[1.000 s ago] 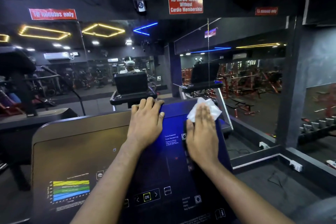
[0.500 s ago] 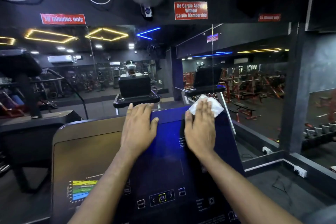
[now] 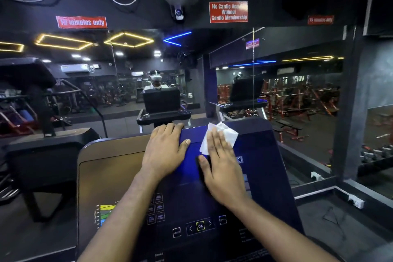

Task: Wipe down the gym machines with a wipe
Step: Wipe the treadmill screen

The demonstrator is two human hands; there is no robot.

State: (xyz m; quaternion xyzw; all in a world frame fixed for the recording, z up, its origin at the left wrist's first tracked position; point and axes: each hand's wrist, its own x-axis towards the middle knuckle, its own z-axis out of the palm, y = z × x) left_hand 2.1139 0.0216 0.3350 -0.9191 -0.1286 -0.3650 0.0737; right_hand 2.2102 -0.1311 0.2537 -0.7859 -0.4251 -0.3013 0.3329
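Right hand (image 3: 221, 168) flat atop wipe (image 3: 227, 134) on console (image 3: 265, 166) | left hand (image 3: 165, 151) flat, empty, beside

Commercial gym: treadmill console (image 3: 114, 176), wall mirror (image 3: 297, 83) w/ weight benches (image 3: 287, 128), Cardio Membership sign (image 3: 228, 12) overhead.

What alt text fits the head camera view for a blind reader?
A person's right hand presses a white wipe flat on a gym machine's dark blue screen, while the left hand rests at its top edge. A mirror ahead reflects the gym.
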